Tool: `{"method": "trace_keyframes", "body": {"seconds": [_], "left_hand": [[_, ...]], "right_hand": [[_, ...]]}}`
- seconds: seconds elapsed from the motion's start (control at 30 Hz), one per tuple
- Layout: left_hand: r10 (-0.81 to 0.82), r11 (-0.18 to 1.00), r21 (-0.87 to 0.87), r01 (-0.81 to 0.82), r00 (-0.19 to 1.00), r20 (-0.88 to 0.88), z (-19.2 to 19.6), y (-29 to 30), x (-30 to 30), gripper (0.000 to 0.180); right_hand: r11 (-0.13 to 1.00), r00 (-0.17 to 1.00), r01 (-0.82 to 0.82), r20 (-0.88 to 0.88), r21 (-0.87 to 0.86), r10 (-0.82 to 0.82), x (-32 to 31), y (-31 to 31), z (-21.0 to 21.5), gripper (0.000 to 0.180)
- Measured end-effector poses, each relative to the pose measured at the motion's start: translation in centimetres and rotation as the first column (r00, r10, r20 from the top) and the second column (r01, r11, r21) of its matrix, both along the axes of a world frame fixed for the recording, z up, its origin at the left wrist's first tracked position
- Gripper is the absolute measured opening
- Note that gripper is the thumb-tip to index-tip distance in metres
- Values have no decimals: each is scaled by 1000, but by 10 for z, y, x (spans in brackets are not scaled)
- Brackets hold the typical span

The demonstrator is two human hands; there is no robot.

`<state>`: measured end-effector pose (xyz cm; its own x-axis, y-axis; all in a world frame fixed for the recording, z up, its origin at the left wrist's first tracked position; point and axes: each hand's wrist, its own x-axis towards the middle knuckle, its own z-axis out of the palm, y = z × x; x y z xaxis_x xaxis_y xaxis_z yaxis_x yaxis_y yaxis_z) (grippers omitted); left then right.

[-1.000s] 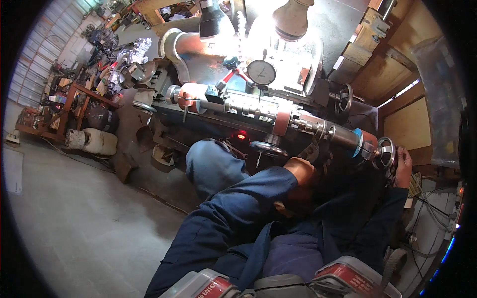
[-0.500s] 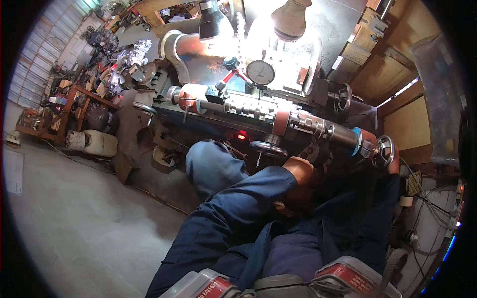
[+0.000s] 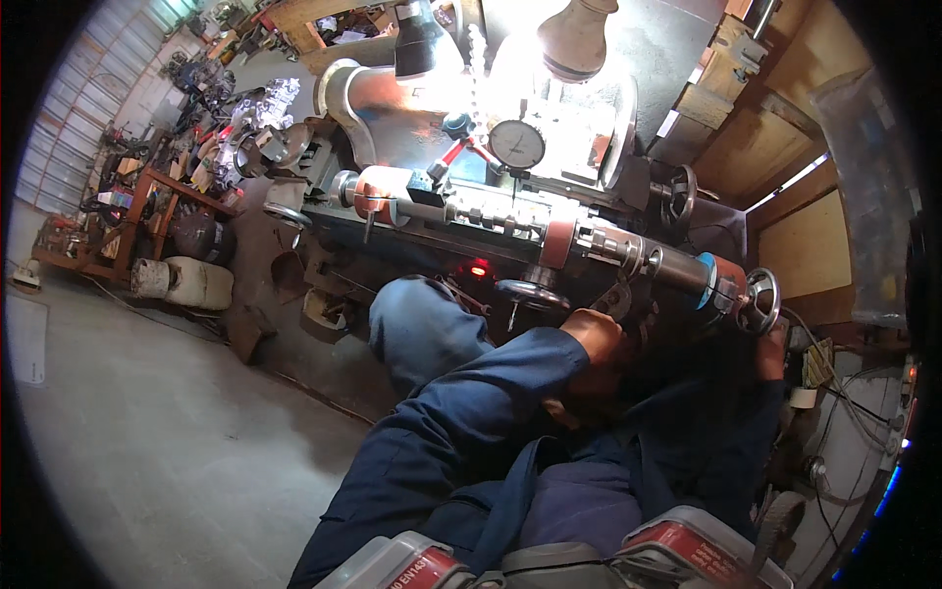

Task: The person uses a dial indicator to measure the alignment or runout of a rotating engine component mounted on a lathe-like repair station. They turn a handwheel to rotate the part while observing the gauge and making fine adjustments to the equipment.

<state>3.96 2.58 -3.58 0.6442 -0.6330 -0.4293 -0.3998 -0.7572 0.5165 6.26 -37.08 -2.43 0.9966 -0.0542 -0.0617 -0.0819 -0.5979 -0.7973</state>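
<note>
My left hand (image 3: 595, 335) is curled low in front of the machine, next to a dark curved metal piece (image 3: 615, 298). Its fingers are bent into shade, so whatever they hold is hidden. At the right end, my right hand (image 3: 771, 355) reaches up to the lower rim of a chrome handwheel (image 3: 760, 301); its fingers are largely hidden but appear closed on the rim. A stepped metal shaft (image 3: 491, 214) lies along the machine between copper-coloured holders (image 3: 556, 241). The round dial gauge (image 3: 517, 144) stands over the shaft on a red jointed arm (image 3: 449, 157).
Another handwheel (image 3: 531, 293) juts from the machine's front, with a red light (image 3: 479, 269) beside it. My bent knee (image 3: 422, 314) is close to the front. Two lamps (image 3: 425, 44) hang above. Scrap parts (image 3: 196, 167) and a pale canister (image 3: 196, 282) fill the left side.
My right hand has shifted down along the right handwheel's rim, and the wheel's spokes look turned. My left hand stays nearly still. The whole view has moved very slightly.
</note>
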Motion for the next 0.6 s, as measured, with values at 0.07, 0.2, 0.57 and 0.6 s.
{"method": "trace_keyframes", "body": {"seconds": [0.07, 0.2, 0.57, 0.6], "left_hand": [[-21, 999, 25, 21, 1000, -1, 1, -1, 1, 27], [-38, 995, 91, 45, 997, -73, 8, -5, 4, 28], [-45, 997, 66, 49, 998, -53, 5, -5, 2, 29], [-40, 996, 76, 45, 997, -64, 7, -6, 4, 29]], "right_hand": [[979, 997, -21, -69, 202, 36, -11, 12, 17, 32], [981, 998, 29, -60, 194, -17, -30, 17, 34, 33], [961, 991, 128, -57, 244, -118, -8, 18, 81, 39], [961, 991, 130, -57, 244, -120, -2, 17, 76, 39]]}}
